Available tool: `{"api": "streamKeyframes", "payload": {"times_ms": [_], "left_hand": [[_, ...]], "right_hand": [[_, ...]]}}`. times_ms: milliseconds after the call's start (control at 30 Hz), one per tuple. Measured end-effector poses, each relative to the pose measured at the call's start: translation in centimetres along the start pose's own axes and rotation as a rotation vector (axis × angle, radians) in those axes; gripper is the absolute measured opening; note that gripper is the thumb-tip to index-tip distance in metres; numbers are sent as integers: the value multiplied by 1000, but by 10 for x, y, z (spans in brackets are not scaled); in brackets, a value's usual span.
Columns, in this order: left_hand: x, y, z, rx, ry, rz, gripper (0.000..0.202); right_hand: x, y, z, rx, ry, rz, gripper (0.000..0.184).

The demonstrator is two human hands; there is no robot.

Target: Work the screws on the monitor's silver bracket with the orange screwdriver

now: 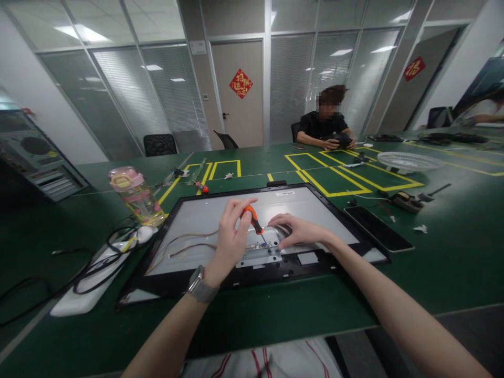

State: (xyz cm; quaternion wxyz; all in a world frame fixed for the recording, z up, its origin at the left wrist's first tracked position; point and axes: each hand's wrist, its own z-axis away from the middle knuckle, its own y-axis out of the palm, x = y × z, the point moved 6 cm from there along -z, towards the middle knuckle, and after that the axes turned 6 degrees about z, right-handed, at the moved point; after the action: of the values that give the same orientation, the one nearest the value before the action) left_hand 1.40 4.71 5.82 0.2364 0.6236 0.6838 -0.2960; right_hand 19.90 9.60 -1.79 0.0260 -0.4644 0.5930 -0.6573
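Note:
A large flat display panel point(189, 215) with a black frame lies on the green table, its grey-white sheet facing up. In my left hand point(232, 231) is a screwdriver point(253, 218) with an orange and black handle, tilted so its shaft points down at a metal bracket point(260, 256) near the panel's front edge. My right hand point(301, 230) rests at the bracket's right side, thumb and fingers curved and apart; what lies under the palm is partly hidden. Thin wires point(185, 245) run left across the panel from the bracket.
Left of the panel are a bottle point(136, 197), a white power strip point(88, 283) and black cables. A second screwdriver point(202, 187) lies behind it. At right lie a phone point(378, 229) and a small device point(406, 201). Another person point(325, 123) sits across the table.

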Motion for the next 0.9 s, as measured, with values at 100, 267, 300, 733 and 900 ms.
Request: {"api": "streamKeyframes", "payload": {"times_ms": [100, 267, 300, 733, 900], "left_hand": [[-3, -2, -1, 15, 23, -19, 30], [-1, -2, -3, 7, 10, -17, 20], [-1, -3, -3, -1, 3, -10, 18], [-17, 13, -2, 45, 62, 5, 14], [-17, 16, -6, 118, 0, 31, 11]], "right_hand": [[-6, 3, -1, 5, 67, 48, 65], [-11, 6, -1, 18, 124, 33, 67], [-12, 7, -1, 31, 126, 13, 66], [73, -24, 0, -445, -166, -552, 59], [87, -29, 13, -665, -124, -408, 42]]}}
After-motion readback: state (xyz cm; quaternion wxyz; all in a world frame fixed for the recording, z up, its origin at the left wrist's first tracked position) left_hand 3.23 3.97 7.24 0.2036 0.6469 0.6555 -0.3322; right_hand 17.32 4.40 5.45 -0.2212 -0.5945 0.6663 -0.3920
